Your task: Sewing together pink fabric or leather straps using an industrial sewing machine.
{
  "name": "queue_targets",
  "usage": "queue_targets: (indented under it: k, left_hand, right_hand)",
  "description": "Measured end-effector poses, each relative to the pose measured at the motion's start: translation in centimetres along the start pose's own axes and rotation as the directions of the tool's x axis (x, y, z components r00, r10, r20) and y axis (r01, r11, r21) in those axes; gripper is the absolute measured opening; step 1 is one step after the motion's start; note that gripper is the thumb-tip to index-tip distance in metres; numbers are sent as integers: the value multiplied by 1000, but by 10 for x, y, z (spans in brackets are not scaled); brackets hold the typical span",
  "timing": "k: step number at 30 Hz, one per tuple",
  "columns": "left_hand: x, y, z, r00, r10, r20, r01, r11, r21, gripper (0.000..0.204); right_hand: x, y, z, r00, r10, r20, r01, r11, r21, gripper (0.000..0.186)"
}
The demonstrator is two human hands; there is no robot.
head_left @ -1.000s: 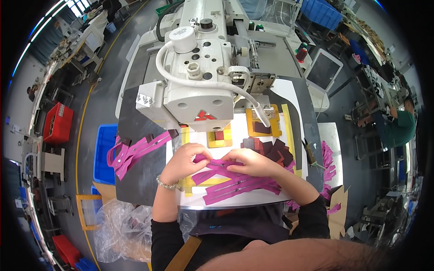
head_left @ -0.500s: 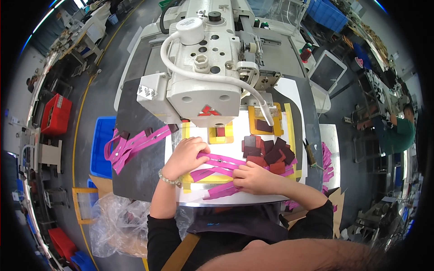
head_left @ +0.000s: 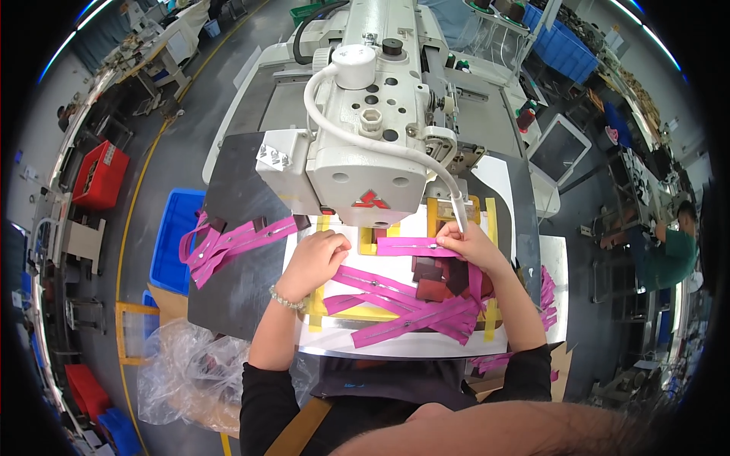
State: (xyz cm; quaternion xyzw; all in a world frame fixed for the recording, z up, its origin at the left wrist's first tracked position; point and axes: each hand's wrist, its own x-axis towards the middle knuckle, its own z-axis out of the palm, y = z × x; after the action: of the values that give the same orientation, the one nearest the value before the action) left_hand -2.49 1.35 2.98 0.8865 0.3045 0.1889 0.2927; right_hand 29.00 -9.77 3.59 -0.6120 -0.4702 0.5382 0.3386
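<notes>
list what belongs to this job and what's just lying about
Belongs, it seems:
magenta zipper strip in the right hand
other magenta zipper strips
dark and red pieces
sewing machine

Probably just about:
clear plastic bag
red bin at upper left

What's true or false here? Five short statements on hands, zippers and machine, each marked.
1. The right hand holds a pink zipper. True.
2. Both hands grip that zipper. False: the left hand is apart from it.
3. The patches lie nearer the right hand than the left. True.
4. The screen stands left of the machine. False: the screen is right of the machine.
5. The bracelet is on the right wrist. False: the bracelet is on the left.
</notes>
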Motion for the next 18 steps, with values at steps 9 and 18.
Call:
queue_targets:
  k: [9, 18]
  left_hand:
    - [0, 1, 1, 1000, 3, -13, -2, 1000, 13, 8]
    - [3, 0, 2, 998, 57, -36, -54, 995, 83, 9]
  right_hand:
    - [6, -4, 3, 997, -34, -71, 33, 999, -13, 16]
    - [29, -4, -11, 998, -51, -44, 42, 984, -174, 16]
